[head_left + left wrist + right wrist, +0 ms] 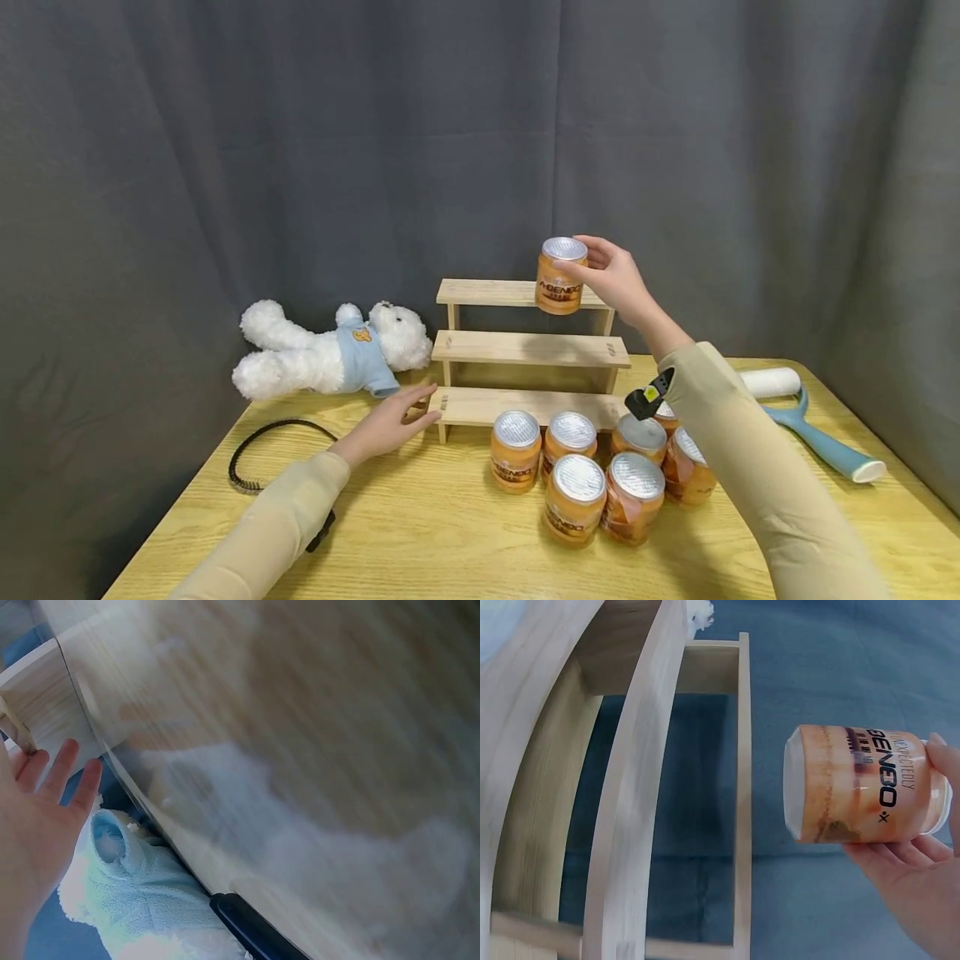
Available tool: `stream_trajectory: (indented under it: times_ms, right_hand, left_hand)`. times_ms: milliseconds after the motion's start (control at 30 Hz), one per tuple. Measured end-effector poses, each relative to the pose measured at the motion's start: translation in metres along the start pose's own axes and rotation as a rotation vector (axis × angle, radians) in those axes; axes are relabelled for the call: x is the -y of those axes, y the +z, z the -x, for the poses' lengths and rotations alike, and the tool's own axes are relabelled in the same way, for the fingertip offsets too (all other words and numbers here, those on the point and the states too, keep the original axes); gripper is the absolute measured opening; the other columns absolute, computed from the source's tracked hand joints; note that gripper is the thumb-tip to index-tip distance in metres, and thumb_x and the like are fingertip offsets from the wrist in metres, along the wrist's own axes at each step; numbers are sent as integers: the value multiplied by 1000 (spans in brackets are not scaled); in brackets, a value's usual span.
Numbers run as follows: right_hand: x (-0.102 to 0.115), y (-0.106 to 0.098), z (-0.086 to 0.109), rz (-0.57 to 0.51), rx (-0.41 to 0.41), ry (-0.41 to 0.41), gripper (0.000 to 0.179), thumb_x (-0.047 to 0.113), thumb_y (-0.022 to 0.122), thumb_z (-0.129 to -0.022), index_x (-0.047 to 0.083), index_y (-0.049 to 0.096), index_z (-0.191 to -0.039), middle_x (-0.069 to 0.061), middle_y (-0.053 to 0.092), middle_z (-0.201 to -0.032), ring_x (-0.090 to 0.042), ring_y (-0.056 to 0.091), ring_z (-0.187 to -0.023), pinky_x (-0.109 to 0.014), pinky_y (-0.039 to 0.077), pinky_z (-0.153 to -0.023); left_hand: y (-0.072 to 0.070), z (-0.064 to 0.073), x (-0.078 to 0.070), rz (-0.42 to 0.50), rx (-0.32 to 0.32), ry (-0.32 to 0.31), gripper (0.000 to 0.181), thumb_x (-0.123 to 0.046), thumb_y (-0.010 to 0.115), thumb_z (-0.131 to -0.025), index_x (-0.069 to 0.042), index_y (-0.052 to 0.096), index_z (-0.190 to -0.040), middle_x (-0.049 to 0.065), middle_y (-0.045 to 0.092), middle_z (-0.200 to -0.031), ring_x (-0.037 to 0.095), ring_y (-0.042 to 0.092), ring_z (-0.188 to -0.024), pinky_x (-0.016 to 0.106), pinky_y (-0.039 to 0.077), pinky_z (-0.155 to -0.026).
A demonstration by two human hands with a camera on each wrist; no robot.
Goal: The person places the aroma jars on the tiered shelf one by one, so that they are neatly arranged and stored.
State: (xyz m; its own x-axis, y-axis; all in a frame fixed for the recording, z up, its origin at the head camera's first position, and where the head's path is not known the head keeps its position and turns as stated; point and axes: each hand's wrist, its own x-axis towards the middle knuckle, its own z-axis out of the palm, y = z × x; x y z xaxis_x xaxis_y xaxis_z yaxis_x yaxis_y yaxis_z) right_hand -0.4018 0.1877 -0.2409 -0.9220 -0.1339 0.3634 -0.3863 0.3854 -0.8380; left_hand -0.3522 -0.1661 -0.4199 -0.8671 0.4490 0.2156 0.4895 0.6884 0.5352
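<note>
My right hand [617, 280] grips an orange can [559, 293] with a silver lid near its top, fingers on one side and thumb on the other. The can is upright in front of the top step of a three-step wooden rack [532, 348]. The right wrist view shows the can [862, 787] apart from the rack's top board [743, 787]. At the left end of the lowest step, my left hand [384, 427] has its fingers extended beside the board; whether they touch it I cannot tell. Several similar cans [573, 502] stand on the table before the rack's right half.
A white plush bear [315, 354] in a blue shirt [363, 357] lies left of the rack. A black coiled cord [238, 461] lies nearer on the wooden table [420, 542]. At the right is a lint roller [828, 446] with a blue handle. Dark curtains [337, 150] hang behind.
</note>
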Motion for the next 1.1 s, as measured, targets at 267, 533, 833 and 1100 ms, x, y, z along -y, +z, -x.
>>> stream_trajectory:
  times_ms: [267, 533, 833, 1100]
  right_hand:
    - [2, 28, -20, -48, 37, 15, 71, 37, 66, -87, 8, 36, -144, -13, 44, -143, -26, 43, -131, -42, 37, -108]
    - [-2, 50, -33, -122, 78, 26, 70, 34, 63, -90, 9, 29, -146, -12, 40, -146, -24, 40, -133, -40, 35, -110]
    - [-1, 60, -32, -12, 71, 49, 73, 44, 59, -90, 19, 25, -150, -11, 42, -144, -25, 42, -131, -44, 35, -109]
    - [0, 62, -29, 21, 84, 66, 82, 32, 70, -84, 13, 24, -149, -13, 43, -142, -28, 48, -127, -43, 45, -100]
  left_hand:
    - [4, 4, 0, 34, -16, 9, 67, -49, 54, -92, -9, 39, -144, 16, 39, -146, 26, 55, -118, 44, 46, -99]
    - [2, 11, -4, 50, -17, 18, 66, -46, 56, -91, -9, 39, -144, 10, 44, -143, 25, 54, -117, 43, 47, -97]
    - [-4, 15, -8, -94, 18, 51, 65, -50, 52, -92, -10, 40, -143, 14, 40, -147, 28, 50, -125, 47, 38, -106]
    - [-6, 17, -6, -135, 10, 78, 64, -50, 50, -93, -10, 40, -143, 14, 40, -146, 28, 50, -125, 47, 38, -106]
